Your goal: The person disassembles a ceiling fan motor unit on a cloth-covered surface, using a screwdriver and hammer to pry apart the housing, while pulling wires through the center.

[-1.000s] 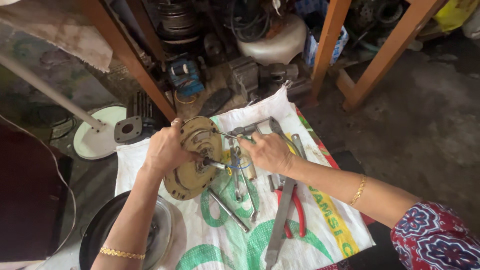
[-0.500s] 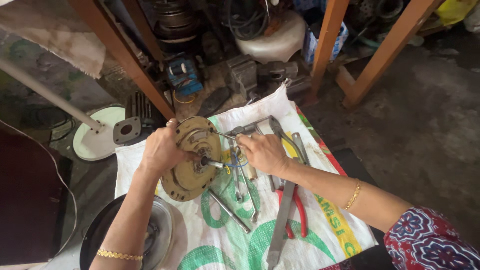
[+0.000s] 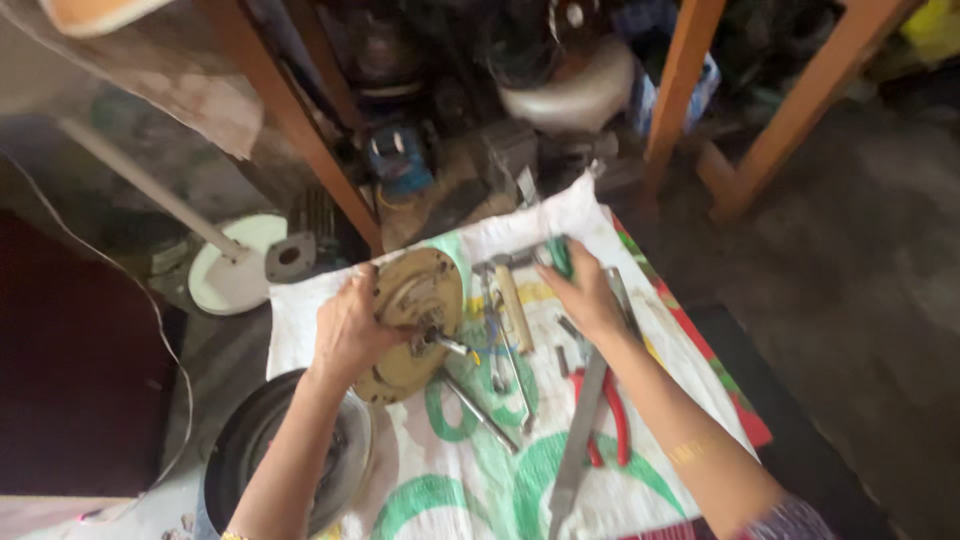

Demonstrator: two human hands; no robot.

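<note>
Presently, left hand (image 3: 345,330): clenched on the rim of a round brass-coloured motor plate (image 3: 410,320), held tilted on edge at 10 o'clock on the woven sack (image 3: 460,470).
Shaft (image 3: 450,345): seen protruding from the plate's centre toward 3 o'clock.
Right hand (image 3: 585,295): closed over a green-handled tool (image 3: 558,255) at 1 o'clock; the grip is blurred.
Risk: the plate could be tipped or rolled off its edge if the one-hand hold slackens; fingers could be pinched under it.
Risk: loose tools, a flat file (image 3: 580,440) and red-handled pliers (image 3: 612,420), could be knocked or snagged.
Surface: a white printed sack spread on the floor.
Room: a cluttered workshop, wooden legs (image 3: 680,90) at 12 o'clock, a dark round pan (image 3: 240,450) at 8 o'clock.
</note>
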